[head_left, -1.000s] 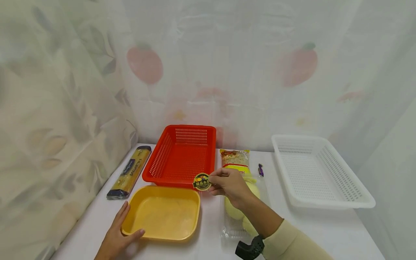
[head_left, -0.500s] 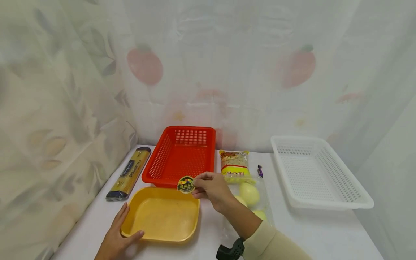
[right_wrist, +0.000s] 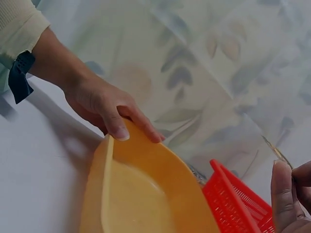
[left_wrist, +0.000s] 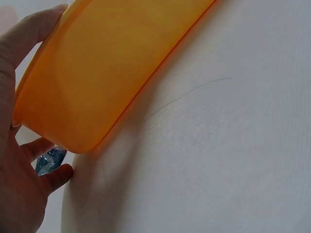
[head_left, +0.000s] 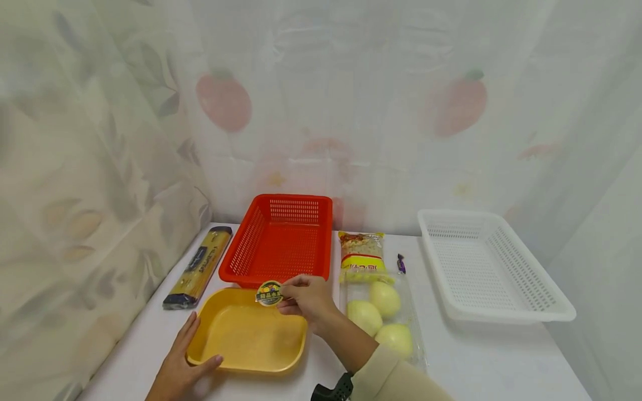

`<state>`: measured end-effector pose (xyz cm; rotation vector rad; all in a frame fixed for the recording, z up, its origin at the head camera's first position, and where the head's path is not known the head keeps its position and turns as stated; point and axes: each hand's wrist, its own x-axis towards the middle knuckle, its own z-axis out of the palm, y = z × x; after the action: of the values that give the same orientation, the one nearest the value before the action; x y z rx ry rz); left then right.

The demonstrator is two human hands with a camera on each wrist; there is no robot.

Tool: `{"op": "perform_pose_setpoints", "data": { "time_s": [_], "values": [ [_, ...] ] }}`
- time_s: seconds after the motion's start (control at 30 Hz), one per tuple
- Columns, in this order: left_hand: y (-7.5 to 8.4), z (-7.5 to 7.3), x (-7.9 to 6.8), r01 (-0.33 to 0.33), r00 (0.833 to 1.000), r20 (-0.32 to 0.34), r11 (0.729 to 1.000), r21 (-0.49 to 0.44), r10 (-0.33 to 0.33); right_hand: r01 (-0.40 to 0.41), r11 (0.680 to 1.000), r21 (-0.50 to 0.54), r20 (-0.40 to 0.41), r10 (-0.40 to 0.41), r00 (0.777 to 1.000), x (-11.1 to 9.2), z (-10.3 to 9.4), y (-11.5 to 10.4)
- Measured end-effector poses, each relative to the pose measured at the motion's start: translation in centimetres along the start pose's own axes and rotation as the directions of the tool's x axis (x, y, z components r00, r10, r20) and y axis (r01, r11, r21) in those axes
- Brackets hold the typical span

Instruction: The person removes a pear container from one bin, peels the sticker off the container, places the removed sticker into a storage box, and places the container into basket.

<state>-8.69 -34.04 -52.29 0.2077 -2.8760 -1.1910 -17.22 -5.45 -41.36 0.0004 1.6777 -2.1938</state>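
Observation:
At the left end of a yellow plastic basin (head_left: 251, 334) is my left hand (head_left: 175, 362), holding its corner. In the right wrist view the thumb (right_wrist: 118, 127) lies over the basin's rim and the fingers run along its outside. My right hand (head_left: 308, 303) pinches a round black-and-gold label (head_left: 269, 293) with fruit pictures and lettering by its right edge. The label is over the basin's far rim, its printed face toward the head camera. Seen from the right wrist, the label (right_wrist: 278, 151) appears nearly edge-on between thumb and finger.
Behind the basin stands a red basket (head_left: 286, 245); a white basket (head_left: 481, 267) is at right. A spaghetti pack (head_left: 200, 267) lies at left. Right of my right hand are a clear pack of pale round fruit (head_left: 385, 299), a yellow-red food bag (head_left: 362, 253) and a purple-wrapped candy (head_left: 401, 263).
My right hand has moved left and slightly nearer with the label, from beside the red basket to over the basin's far rim. The fruit pack is uncovered. My left hand stays put.

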Motion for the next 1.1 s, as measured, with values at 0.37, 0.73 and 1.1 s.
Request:
{"op": "perform_pose_setpoints", "data": {
  "time_s": [0.37,0.73,1.1],
  "values": [
    [0.1,0.0,0.1,0.034,0.999,0.021,0.999,-0.001,-0.034,-0.017,1.000,0.017,-0.037,0.018,0.999,1.1,1.6,2.8],
    [-0.1,-0.1,-0.1,-0.004,1.000,0.005,1.000,-0.009,0.004,-0.046,0.999,0.020,-0.067,0.048,0.997,1.6,2.7,5.0],
    [-0.1,0.0,-0.2,-0.053,0.998,-0.022,0.998,-0.016,0.052,-0.066,0.997,0.028,-0.109,0.068,0.992,2.5,3.9,7.5]
  ]
}}
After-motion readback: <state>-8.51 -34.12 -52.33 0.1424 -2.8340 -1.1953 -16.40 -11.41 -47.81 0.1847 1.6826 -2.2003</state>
